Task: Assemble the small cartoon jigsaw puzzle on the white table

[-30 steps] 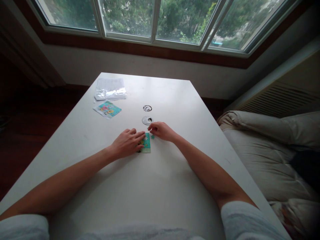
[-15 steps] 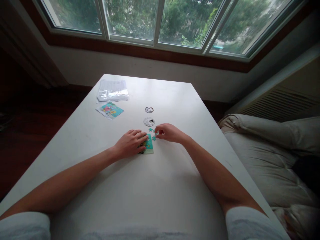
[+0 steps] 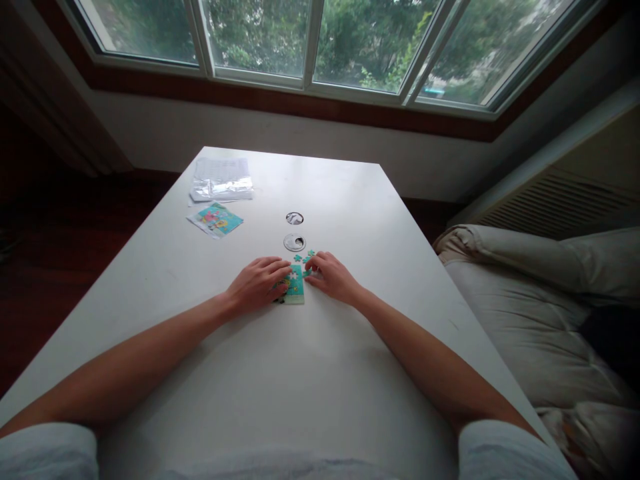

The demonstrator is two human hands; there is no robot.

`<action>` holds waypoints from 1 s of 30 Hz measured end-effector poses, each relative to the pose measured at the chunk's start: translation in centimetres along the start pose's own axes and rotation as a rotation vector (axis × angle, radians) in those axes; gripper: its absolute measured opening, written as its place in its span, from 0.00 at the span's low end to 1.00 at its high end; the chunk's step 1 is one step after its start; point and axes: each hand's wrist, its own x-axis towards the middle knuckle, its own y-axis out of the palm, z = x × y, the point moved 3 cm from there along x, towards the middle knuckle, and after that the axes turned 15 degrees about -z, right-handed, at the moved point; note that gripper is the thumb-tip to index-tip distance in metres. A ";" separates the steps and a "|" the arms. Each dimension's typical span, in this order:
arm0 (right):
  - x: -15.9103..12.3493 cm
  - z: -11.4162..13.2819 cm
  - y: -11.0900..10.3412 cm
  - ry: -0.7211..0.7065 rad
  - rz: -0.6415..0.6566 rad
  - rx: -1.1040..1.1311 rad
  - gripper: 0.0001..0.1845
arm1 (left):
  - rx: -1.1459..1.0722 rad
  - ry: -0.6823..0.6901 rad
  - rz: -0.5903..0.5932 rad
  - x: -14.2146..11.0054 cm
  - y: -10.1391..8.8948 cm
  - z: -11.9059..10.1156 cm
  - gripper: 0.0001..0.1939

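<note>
A small jigsaw puzzle (image 3: 296, 293) in teal, green and yellow lies on the white table, with a white gap in its upper part. Across its left side rests my left hand (image 3: 260, 283), fingers stretched out and covering part of the picture. Just off the puzzle's right edge is my right hand (image 3: 330, 275). Its thumb and fingertips are closed around a teal puzzle piece (image 3: 307, 273), partly hidden by the fingers. Several loose teal pieces (image 3: 298, 258) lie beyond the puzzle, close to my right fingertips.
Two round grommets (image 3: 295, 243) are set in the white table (image 3: 280, 387). At the far left lie a picture sheet (image 3: 217, 220) in clear wrap and a plastic sleeve (image 3: 223, 179) with papers. A beige sofa (image 3: 510, 320) stands along the right, and windows are ahead.
My right hand has come down and nearer to me, closing on a piece beside the puzzle. My left hand has slid slightly left, showing more of the puzzle and its gap.
</note>
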 end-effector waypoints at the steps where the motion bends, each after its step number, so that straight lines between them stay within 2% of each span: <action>1: 0.0 -0.1 0.0 0.013 -0.014 0.009 0.10 | -0.004 0.007 -0.005 0.0 -0.1 0.0 0.18; 5: -0.1 -0.1 0.2 0.053 -0.050 0.117 0.07 | -0.019 0.031 0.002 0.0 -0.2 -0.2 0.14; 9: 0.0 -0.3 0.4 0.186 -0.059 0.342 0.03 | -0.032 0.044 0.003 -0.1 0.0 -0.2 0.15; 12: 0.0 -0.1 0.6 0.270 -0.078 0.426 0.07 | -0.044 0.051 0.005 -0.1 0.0 -0.2 0.16; 15: 0.0 0.3 0.9 0.291 -0.109 0.415 0.09 | -0.055 0.051 0.004 -0.1 -0.1 -0.3 0.15; 20: -0.2 0.6 1.3 0.304 -0.181 0.409 0.06 | -0.087 0.059 0.000 0.0 -0.2 -0.7 0.13; 30: -0.3 0.7 1.6 0.307 -0.172 0.313 0.03 | -0.085 0.066 0.000 0.0 0.1 -0.7 0.14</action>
